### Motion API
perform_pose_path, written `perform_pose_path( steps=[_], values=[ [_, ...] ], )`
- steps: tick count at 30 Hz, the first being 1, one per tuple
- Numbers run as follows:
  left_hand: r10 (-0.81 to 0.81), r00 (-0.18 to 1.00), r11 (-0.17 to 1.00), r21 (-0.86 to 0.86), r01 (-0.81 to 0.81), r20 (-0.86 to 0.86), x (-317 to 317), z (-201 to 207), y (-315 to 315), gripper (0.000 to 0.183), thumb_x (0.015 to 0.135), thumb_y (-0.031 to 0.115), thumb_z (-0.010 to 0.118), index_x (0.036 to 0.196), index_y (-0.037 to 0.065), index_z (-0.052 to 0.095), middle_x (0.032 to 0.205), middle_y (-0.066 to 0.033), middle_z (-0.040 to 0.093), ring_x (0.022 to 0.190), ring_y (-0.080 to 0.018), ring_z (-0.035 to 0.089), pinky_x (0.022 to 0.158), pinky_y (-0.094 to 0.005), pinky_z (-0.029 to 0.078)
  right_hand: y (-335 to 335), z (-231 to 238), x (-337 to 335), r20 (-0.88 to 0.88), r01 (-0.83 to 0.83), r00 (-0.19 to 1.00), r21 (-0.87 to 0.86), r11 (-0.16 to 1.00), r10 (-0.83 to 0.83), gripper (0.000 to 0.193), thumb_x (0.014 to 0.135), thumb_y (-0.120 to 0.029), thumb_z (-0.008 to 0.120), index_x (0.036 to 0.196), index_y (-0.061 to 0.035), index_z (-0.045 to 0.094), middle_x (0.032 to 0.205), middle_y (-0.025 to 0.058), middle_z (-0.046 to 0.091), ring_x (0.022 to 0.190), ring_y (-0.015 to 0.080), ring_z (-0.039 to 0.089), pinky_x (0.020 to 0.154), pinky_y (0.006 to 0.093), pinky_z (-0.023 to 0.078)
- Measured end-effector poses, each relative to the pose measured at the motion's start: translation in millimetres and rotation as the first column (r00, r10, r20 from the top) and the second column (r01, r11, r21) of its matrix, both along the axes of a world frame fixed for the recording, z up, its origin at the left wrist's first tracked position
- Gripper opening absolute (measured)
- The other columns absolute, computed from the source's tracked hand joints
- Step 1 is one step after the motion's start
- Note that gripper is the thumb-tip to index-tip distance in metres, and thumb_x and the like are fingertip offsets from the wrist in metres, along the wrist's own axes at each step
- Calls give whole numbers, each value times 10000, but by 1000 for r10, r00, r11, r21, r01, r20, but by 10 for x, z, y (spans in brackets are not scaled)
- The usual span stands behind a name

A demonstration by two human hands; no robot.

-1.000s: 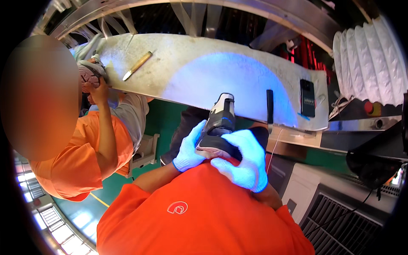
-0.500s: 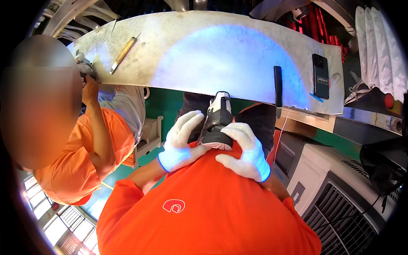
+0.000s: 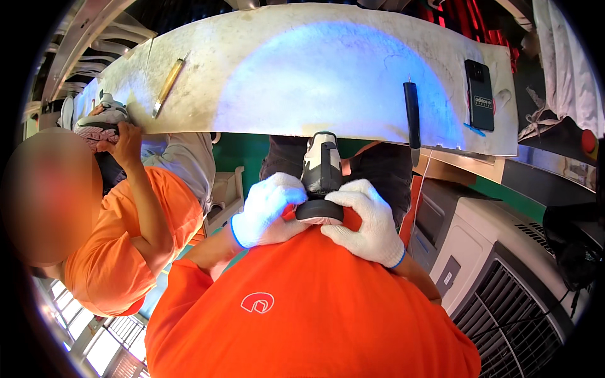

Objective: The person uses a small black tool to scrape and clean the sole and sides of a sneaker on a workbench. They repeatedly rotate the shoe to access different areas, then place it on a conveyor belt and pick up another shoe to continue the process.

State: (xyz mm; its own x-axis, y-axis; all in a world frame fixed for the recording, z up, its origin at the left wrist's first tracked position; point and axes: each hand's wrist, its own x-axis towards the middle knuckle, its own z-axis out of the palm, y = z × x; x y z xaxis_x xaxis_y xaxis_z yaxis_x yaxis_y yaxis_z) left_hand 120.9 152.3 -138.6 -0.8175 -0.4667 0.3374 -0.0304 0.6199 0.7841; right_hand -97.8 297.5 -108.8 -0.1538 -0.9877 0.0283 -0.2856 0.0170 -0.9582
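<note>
A black and white sneaker [image 3: 320, 169] stands between my hands, just off the near edge of the worktable, with one end of its sole toward my orange shirt. My left hand [image 3: 268, 211], in a white knit glove, closes on the shoe's left side, fingers bent and thumb by the sole. On the right side my gloved right hand [image 3: 367, 222] grips the same end, its fingertips at the sole's edge and its thumb below. The fingertips' undersides are hidden.
On the worktable [image 3: 252, 69] lie a black-handled tool [image 3: 411, 113], a dark phone [image 3: 480, 94] and a yellow-handled tool [image 3: 169, 85]. At left a co-worker in orange [image 3: 120, 252] handles another sneaker [image 3: 101, 126]. A grey-white machine with a grille [image 3: 504, 315] stands at right.
My left hand's outstretched fingers have bent in against the sneaker. The sneaker has tipped slightly, and the right hand stays on it. The co-worker's shoe shows more fully.
</note>
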Motion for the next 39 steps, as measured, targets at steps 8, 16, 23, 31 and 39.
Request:
perform_pose_path(
  steps=[8,16,23,31,39],
  values=[
    [-31,995,985,172,14,99,-33,98,-150,534,688,104,1010,1073,83,639,978,-124,655,828,-330,660,701,-407,537,-72,-154,116,-130,46,989,-207,977,-74,569,808,-134,966,1314,-53,720,1152,137,680,982,320,715,825,394,606],
    [18,982,981,186,-54,189,-76,258,-135,487,689,104,982,1022,76,629,959,-128,636,849,-348,665,737,-431,549,-168,-146,73,-70,19,997,-172,985,-32,564,788,-138,971,1291,-63,728,1136,115,672,968,309,700,819,412,591],
    [28,994,951,302,-61,110,-153,202,-159,464,686,61,962,942,87,576,909,-106,615,780,-312,643,691,-407,512,-264,-171,26,-59,2,998,-203,979,-15,531,780,-130,967,1251,-81,727,1084,92,677,933,304,695,780,414,575],
    [9,991,892,447,-70,136,-272,236,-317,473,689,41,957,891,91,532,852,-76,584,734,-252,604,662,-362,468,-450,-178,-43,32,-16,999,-201,979,22,469,776,-100,961,1172,-89,709,999,81,689,872,313,695,721,417,554],
    [-57,962,743,655,-138,268,-247,227,-437,521,656,103,1006,833,92,516,847,-36,559,734,-155,520,671,-316,426,-542,-121,-75,21,0,1000,-88,996,1,466,763,-127,993,1137,-77,720,1012,106,698,883,313,717,733,405,580]
  ],
)
